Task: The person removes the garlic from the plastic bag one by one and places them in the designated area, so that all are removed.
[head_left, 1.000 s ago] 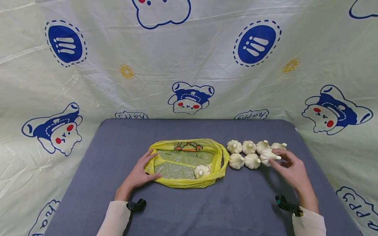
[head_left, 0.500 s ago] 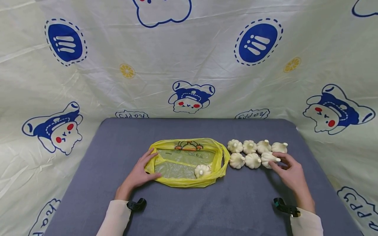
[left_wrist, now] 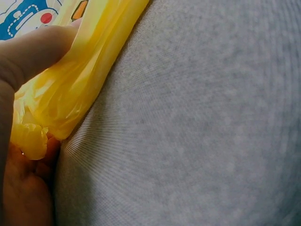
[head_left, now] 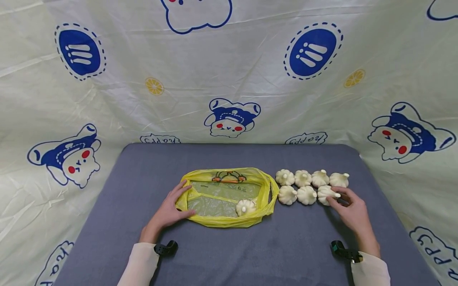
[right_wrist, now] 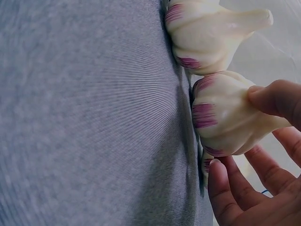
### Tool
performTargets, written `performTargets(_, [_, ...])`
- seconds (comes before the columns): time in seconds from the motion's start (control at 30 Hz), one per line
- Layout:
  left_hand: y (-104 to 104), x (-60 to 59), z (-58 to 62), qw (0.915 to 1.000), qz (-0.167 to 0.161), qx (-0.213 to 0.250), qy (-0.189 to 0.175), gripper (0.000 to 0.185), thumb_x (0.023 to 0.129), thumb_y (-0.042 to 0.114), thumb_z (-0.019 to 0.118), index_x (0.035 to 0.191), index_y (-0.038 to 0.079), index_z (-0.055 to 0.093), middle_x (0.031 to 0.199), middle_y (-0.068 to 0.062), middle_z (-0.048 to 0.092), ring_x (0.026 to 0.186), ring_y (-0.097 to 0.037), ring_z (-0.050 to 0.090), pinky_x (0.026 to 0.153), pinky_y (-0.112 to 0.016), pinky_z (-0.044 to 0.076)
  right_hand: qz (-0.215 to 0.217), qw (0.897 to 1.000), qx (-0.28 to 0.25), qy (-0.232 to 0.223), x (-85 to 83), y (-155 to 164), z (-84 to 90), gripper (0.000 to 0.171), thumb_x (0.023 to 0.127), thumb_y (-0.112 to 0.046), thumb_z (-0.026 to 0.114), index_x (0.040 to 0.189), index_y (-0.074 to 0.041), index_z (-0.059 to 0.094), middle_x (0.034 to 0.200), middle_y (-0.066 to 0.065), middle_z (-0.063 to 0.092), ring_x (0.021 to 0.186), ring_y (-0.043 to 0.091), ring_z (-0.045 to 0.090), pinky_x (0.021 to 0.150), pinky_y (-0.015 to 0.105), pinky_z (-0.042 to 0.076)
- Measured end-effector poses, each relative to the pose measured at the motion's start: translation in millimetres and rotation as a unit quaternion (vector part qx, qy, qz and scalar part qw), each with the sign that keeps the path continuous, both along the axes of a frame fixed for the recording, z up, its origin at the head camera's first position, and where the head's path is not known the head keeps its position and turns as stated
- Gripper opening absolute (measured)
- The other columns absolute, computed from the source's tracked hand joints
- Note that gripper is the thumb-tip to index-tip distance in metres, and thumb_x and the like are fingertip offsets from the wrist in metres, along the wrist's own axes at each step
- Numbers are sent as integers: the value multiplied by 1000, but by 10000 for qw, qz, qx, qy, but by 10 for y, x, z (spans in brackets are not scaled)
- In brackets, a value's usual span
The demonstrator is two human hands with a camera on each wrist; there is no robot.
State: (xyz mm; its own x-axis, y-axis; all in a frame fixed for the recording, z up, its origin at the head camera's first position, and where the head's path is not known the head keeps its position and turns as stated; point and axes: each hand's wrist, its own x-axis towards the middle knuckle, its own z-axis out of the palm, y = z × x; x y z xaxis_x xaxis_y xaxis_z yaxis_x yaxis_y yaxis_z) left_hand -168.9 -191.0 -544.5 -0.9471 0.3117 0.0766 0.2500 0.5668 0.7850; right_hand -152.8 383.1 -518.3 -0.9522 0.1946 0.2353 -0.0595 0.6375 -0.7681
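Note:
A yellow plastic bag (head_left: 223, 222) lies on the table with its mouth spread wide, one garlic bulb (head_left: 245, 207) inside at the right. My left hand (head_left: 171, 208) holds the bag's left edge, thumb at the near rim; the left wrist view shows the thumb (left_wrist: 44, 49) against the plastic, the other fingers partly hidden. To the right, my right hand (head_left: 352, 210) holds a white garlic bulb (head_left: 325, 194) at the right end of the near row, between thumb and fingers. Purple streaks mark this bulb (right_wrist: 225, 113) in the right wrist view, where it touches its neighbour (right_wrist: 202, 35).
Several other garlic bulbs (head_left: 302, 178) stand in two rows just right of the bag, most stems up. A grey-blue cloth covers the table (head_left: 229, 254). Behind and beside it hangs a pale printed curtain (head_left: 229, 75).
My right hand has brought its garlic bulb slightly down and toward me, into the near row, apart from the far-row bulbs it overlapped. The left hand and bag stay put.

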Motion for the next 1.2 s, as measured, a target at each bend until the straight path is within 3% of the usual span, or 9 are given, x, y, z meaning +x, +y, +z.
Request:
performTargets(0.13, [0,1,2,10000,3,3,2,85,83,36,84,155,12,47,170,-11,25,154,-45,23,116,-73,25,-38,10000,15,-58,-5,11,-22,30,94,-21,77,122,-12,70,118,-5,65,97,-22,51,77,3,44])
performTargets(0.37, [7,1,-2,10000,61,19,-25,85,82,36,85,155,12,48,170,-11,26,155,-44,24,117,-72,24,27,9999,61,-102,-2,6,-39,37,94,-19,76,126,-2,66,111,-32,54,93,-22,51,73,3,44])
performTargets(0.57, [3,-4,-12,10000,69,23,-38,86,82,37,85,155,12,47,170,-11,26,155,-43,24,117,-71,25,44,9998,33,-211,0,0,-34,41,95,-20,76,128,-1,64,110,-36,49,90,-22,51,70,5,44])
performTargets(0.67, [-2,-8,-20,10000,58,-3,-11,85,83,37,85,155,13,47,170,-10,26,155,-43,24,116,-72,25,31,9995,118,-287,-5,3,-31,42,95,-22,76,129,-2,64,112,-28,53,90,-23,50,69,6,44])
performTargets(0.8, [-6,-11,-30,10000,43,-19,29,85,83,38,84,155,13,47,170,-10,25,154,-44,24,116,-72,26,7,9988,214,-442,-5,5,-29,44,96,-25,74,131,-2,63,121,2,63,90,-23,48,69,6,43])
performTargets(0.9, [-7,-9,-35,10000,41,-4,50,85,83,38,84,155,13,47,170,-10,26,154,-44,24,116,-73,25,13,9983,247,-536,0,4,-28,46,97,-28,73,133,-1,61,128,22,61,91,-24,46,68,5,43])
performTargets(1.03, [-7,-5,-38,10000,50,-31,66,85,83,38,84,155,13,47,170,-10,26,154,-44,24,116,-73,26,70,9979,288,-574,6,7,-20,49,98,-28,72,136,-1,59,133,26,59,95,-21,46,70,4,42])
performTargets(1.1, [-5,-7,-39,9999,63,-62,69,85,83,39,83,155,14,47,170,-10,26,154,-44,24,116,-73,25,73,9973,384,-615,12,3,3,52,98,-29,72,140,-1,56,137,27,58,102,-7,57,75,10,47])
performTargets(1.2, [-1,-12,-37,9999,88,-86,64,84,83,39,83,155,14,47,170,-10,26,154,-44,24,116,-72,25,51,9949,696,-734,32,-18,79,62,99,-35,70,147,-2,50,145,31,52,121,30,61,90,39,54])
